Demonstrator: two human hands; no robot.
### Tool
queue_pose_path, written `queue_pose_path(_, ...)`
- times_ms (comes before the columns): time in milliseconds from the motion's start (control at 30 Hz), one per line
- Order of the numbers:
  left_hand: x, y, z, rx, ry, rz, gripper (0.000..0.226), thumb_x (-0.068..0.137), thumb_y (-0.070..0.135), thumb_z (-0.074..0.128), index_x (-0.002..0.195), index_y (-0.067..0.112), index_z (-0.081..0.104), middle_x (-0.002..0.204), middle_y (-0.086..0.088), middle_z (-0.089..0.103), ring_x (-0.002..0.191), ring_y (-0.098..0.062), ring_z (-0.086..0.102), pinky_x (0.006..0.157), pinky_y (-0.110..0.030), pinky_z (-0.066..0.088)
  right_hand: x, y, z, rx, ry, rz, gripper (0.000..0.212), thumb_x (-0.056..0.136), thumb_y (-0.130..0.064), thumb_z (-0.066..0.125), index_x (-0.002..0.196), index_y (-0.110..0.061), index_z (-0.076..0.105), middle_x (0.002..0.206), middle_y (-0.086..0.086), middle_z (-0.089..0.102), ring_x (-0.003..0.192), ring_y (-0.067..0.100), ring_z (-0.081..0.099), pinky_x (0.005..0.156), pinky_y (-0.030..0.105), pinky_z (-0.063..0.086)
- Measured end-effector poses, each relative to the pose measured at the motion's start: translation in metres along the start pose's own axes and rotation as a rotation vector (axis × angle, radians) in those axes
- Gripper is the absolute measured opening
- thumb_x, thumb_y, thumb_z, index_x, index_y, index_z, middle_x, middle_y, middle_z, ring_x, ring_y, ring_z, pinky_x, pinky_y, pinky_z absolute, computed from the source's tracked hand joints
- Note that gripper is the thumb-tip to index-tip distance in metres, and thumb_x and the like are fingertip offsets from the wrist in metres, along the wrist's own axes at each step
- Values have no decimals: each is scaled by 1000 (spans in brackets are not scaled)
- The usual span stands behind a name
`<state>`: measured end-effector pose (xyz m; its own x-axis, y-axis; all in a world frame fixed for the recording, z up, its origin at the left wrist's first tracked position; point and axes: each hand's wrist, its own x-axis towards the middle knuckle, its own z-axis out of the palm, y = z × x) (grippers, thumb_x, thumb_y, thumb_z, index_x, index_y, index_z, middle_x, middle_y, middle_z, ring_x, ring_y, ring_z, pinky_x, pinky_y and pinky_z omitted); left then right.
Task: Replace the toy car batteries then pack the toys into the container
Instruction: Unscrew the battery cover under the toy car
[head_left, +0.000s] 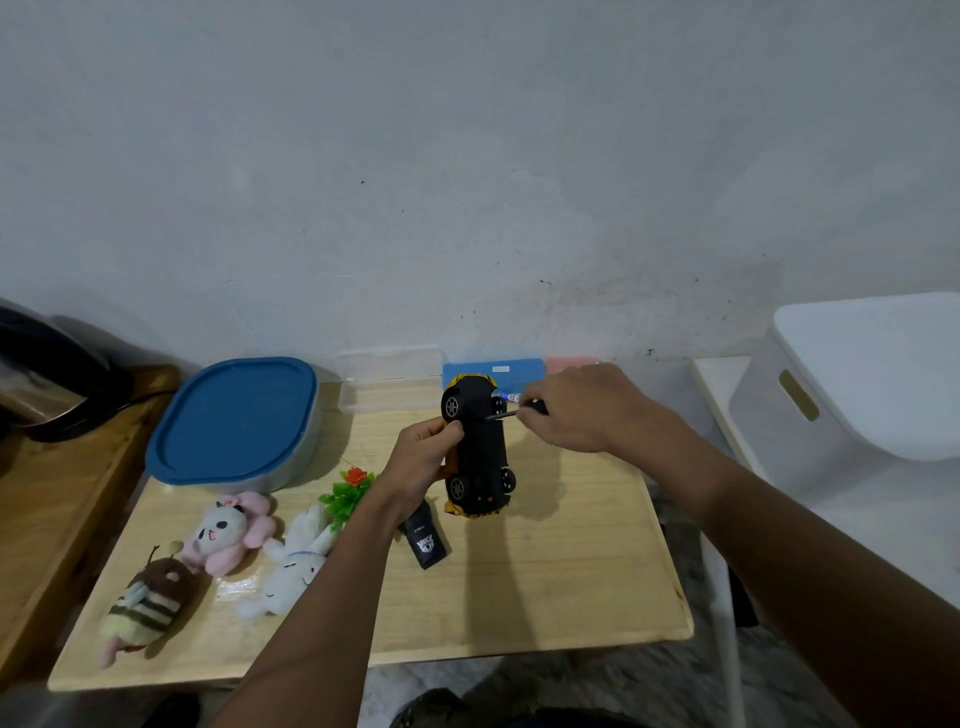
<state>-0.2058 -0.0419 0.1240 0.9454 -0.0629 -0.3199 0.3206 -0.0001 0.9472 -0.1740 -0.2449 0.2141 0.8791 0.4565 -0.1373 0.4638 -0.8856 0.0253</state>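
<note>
The left hand (423, 457) curls round the upturned toy car (480, 452) over the worktop (561, 582). The right hand (576, 410) pinches a screwdriver (501, 415), its tip on the car's black underside. Just below the left hand lies a black remote (426, 540). Further left are plush toys (223, 530) and the blue-lidded container (234, 421).

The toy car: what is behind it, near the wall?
Behind the toy car lies a flat blue case, with a clear box at its left. A pink thing at its right is partly covered by the right hand, which holds a screwdriver.
</note>
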Motion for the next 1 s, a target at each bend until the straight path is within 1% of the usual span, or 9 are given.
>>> queue_pose_path(100,2,2,-1,15,7,7,28,100,17,50,107,-4,67,72,4,66,71,-12,61,71,-30,50,3,2,2,-11,-27,23,44,103,-40,30,89,-15,64,89,3,64,77,23,59,74,36,51)
queue_pose_path(233,4,3,0,40,-5,5,27,100,17,51,106,-3,68,80,-4,67,77,-18,62,75,-33,53,-2,8,-3,51,42,-78,29,100,-39,43,113,-31,67,108,-5,56,95,20,59,77,38,51)
queue_pose_path(333,2,3,6,44,-20,1,22,100,17,51,98,5,69,71,4,67,72,-14,62,74,-33,52,-4,11,-3,84,61,-86,28,97,-43,48,123,-41,62,113,-10,56,100,16,60,79,38,49)
queue_pose_path(400,2,3,9,37,-18,0,21,100,17,51,96,7,69,69,6,67,74,-14,62,76,-33,52,-1,14,0,33,23,1,35,97,-53,42,117,-33,63,106,-6,61,94,19,61,73,34,46)
queue_pose_path(467,2,4,10,39,-24,9,21,100,16,51,95,8,69,70,7,68,73,-12,63,74,-32,52,2,16,1,-14,-35,80,49,97,-58,33,95,-19,63,86,0,60,79,21,59,67,33,42)
queue_pose_path(567,3,6,8,39,-25,23,21,100,16,50,99,7,69,69,10,68,70,-7,65,73,-30,52,3,18,2,-2,-47,75,55,99,-56,30,70,-15,53,69,0,49,66,20,52,64,32,41)
queue_pose_path(700,5,5,5,21,-7,15,25,100,17,50,106,1,69,75,4,70,79,-15,65,75,-34,53,3,20,8,116,-60,53,39,95,-54,47,95,-19,63,86,0,58,76,19,59,67,33,46)
queue_pose_path(800,5,4,4,15,-17,17,22,100,17,51,103,7,70,81,0,71,83,-17,67,76,-34,53,1,23,10,170,-35,40,29,90,-51,58,101,-24,64,95,-2,59,81,18,60,69,31,45)
queue_pose_path(1000,5,5,6,27,-20,33,23,100,16,51,108,5,69,92,-7,72,89,-19,68,81,-36,55,-2,22,9,40,34,-12,41,98,-44,36,84,-20,66,82,0,66,73,20,61,64,31,46)
